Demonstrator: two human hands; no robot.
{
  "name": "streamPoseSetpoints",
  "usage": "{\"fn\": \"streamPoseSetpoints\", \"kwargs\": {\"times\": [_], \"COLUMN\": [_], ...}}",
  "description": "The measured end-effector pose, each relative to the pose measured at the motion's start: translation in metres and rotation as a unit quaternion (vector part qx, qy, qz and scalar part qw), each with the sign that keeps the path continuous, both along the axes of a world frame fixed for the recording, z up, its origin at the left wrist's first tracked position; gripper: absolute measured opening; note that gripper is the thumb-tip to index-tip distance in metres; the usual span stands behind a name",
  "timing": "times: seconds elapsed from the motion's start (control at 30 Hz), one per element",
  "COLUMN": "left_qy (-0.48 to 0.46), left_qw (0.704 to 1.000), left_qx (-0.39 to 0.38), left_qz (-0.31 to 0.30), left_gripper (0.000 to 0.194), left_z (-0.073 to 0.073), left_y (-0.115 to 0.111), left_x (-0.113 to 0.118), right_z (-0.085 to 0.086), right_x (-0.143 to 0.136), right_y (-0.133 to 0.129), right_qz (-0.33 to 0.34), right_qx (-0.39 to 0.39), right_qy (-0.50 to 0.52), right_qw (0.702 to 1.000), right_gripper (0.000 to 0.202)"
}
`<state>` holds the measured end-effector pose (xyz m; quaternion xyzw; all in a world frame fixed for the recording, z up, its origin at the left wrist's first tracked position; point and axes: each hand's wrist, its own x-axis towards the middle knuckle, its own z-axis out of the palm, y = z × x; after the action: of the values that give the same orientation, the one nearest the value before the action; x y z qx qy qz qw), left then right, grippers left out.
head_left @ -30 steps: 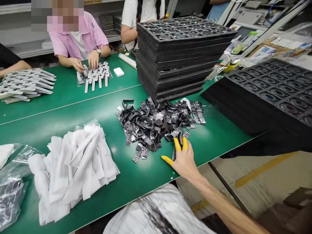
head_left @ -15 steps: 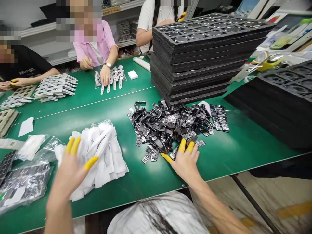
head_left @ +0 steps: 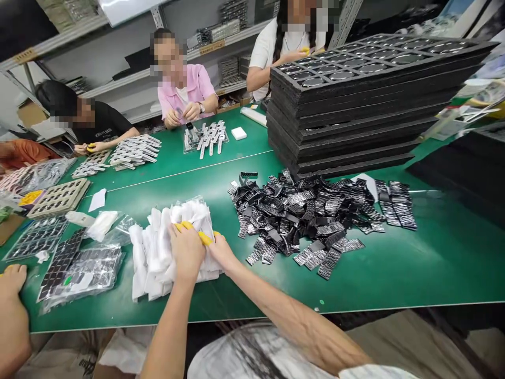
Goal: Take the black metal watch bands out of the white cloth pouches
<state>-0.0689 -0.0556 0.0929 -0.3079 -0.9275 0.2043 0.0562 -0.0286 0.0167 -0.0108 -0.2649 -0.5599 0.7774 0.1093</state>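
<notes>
A pile of white soft wrappings (head_left: 158, 263) lies on the green table (head_left: 276, 300). My left hand (head_left: 187, 247), with yellow finger covers, rests on top of the pile with its fingers bent down into the white material. Beside it, my right hand (head_left: 221, 250) touches the pile's right side; its fingertips meet the left hand's and are partly hidden. What is between the fingers cannot be made out. To the right is a heap of shiny black link-band pieces (head_left: 292, 210), which neither hand touches.
A tall stack of black foam trays (head_left: 347, 116) stands behind the heap. Bagged dark parts (head_left: 89, 268) lie at left, near another person's hand (head_left: 13, 279). Across the table, people handle parts beside grey strips (head_left: 136, 150) and a white block (head_left: 239, 133).
The view has swung left. My right hand has left the black pieces and come over to the white pile. My left hand, spread before, has come down onto the pile.
</notes>
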Motion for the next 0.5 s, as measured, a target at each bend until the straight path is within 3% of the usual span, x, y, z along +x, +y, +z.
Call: {"fn": "streamPoseSetpoints", "kwargs": {"times": [0.27, 0.4, 0.5], "left_qy": [-0.068, -0.098, -0.148], "left_qw": [0.994, 0.991, 0.982], "left_qx": [0.081, 0.092, 0.107], "left_qz": [-0.002, -0.019, -0.042], "left_gripper": [0.032, 0.027, 0.026], "left_z": [0.004, 0.008, 0.006], "left_y": [0.01, 0.014, 0.027], "left_x": [0.013, 0.013, 0.026], "right_z": [0.006, 0.012, 0.017], "right_x": [0.016, 0.019, 0.023], "right_y": [0.017, 0.009, 0.007], "right_qz": [0.012, -0.001, -0.029], "right_qx": [-0.036, -0.11, -0.191], "right_qy": [0.001, 0.038, 0.072], "right_qw": [0.999, 0.993, 0.978], "right_gripper": [0.027, 0.036, 0.045]}}
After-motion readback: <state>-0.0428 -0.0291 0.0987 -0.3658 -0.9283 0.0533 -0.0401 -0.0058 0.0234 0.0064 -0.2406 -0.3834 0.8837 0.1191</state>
